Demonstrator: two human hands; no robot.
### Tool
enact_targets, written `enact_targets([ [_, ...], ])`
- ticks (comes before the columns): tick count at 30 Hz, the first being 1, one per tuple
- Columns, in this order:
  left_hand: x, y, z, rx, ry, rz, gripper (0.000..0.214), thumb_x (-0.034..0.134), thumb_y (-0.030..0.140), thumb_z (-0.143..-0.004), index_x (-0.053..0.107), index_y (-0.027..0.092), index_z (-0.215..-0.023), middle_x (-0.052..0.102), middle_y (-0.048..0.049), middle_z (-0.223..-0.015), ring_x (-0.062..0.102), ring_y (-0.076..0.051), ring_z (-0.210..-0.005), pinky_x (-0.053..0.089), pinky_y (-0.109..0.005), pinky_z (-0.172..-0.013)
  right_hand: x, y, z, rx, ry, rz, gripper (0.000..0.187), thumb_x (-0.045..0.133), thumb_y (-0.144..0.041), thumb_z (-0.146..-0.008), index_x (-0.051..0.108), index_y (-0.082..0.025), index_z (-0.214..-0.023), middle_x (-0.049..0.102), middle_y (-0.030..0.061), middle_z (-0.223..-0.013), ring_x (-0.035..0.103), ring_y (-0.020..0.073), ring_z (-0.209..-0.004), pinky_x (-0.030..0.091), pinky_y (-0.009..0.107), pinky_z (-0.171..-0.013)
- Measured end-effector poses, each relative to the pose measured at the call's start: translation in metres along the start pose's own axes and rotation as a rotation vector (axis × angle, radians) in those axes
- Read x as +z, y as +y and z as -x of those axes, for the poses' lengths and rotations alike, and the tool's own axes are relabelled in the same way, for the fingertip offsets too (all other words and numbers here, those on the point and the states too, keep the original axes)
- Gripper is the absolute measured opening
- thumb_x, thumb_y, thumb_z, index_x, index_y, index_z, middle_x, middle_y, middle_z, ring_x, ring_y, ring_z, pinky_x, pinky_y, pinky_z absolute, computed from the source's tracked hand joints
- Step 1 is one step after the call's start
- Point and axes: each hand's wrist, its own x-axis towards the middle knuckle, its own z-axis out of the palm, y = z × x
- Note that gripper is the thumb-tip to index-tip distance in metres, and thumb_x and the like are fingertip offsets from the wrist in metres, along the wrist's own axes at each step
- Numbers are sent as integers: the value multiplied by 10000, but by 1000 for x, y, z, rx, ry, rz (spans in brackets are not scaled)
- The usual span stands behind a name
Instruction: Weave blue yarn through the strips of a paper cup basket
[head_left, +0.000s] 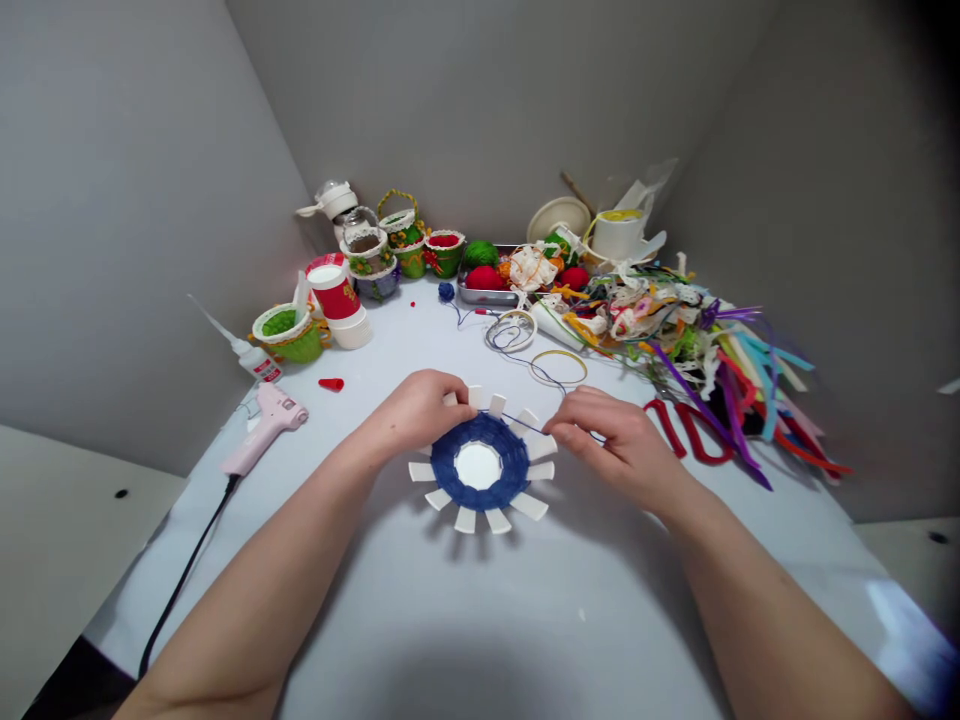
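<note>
A white paper disc with radiating strips (480, 465) lies on the white tabletop (480, 600), its centre ringed by tightly woven dark blue yarn. My left hand (420, 410) grips the far edge of the disc, with its fingers over several strips. My right hand (607, 440) pinches a thin blue yarn strand (529, 420) that runs from the weave. The hands are close together on either side of the disc's far edge. My left hand hides part of the strips.
Behind the hands lie thin rings (559, 368) and a metal tin (480, 296). A heap of ribbons and lace (697, 350) fills the right side. Woven cups (289, 335) stand at the back left. A pink glue gun (266, 428) lies at the left, its black cord trailing forward.
</note>
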Motion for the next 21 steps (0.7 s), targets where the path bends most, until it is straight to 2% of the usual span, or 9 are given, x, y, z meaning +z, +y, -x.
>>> enact_targets([
  [5,0,-4,-2,-50,96,84,220,555,358,-715,668,170,-716,630,12,-663,530,-124,-609,378,-231,-572,9,7,-2,67,73,-76,343,420,-352,-927,528,-176,-653,503,18,-646,462,153,-675,359,288,-656],
  [9,5,-6,-6,-79,147,105,222,551,360,-717,663,169,-723,633,7,-687,534,-130,-636,387,-233,-585,23,6,-5,273,50,-129,395,457,-414,-890,408,-179,-576,382,-25,-594,386,121,-599,308,254,-566],
  [12,9,-8,-10,-116,140,90,213,555,350,-714,661,166,-730,637,0,-702,539,-139,-652,392,-239,-591,31,6,-6,415,-3,-187,355,485,-407,-858,435,-175,-594,351,-39,-577,348,108,-576,272,238,-529],
  [16,7,-10,-8,-105,49,67,190,544,323,-722,646,166,-753,642,-6,-724,559,-149,-678,410,-246,-613,33,9,-5,483,-13,-230,289,480,-361,-841,493,-166,-628,370,-38,-583,349,104,-576,268,230,-522],
  [19,-2,-8,-2,-10,-123,85,233,583,345,-712,643,177,-862,657,-9,-830,582,-154,-736,432,-244,-649,27,11,-4,468,-51,-235,279,472,-342,-834,491,-165,-620,372,-35,-585,351,104,-579,272,230,-521],
  [21,-7,-3,4,46,-220,93,349,634,384,-688,634,196,-981,657,-15,-898,590,-161,-787,443,-239,-668,22,10,-4,452,-108,-251,277,470,-330,-828,485,-164,-607,375,-32,-582,355,105,-582,279,228,-521],
])
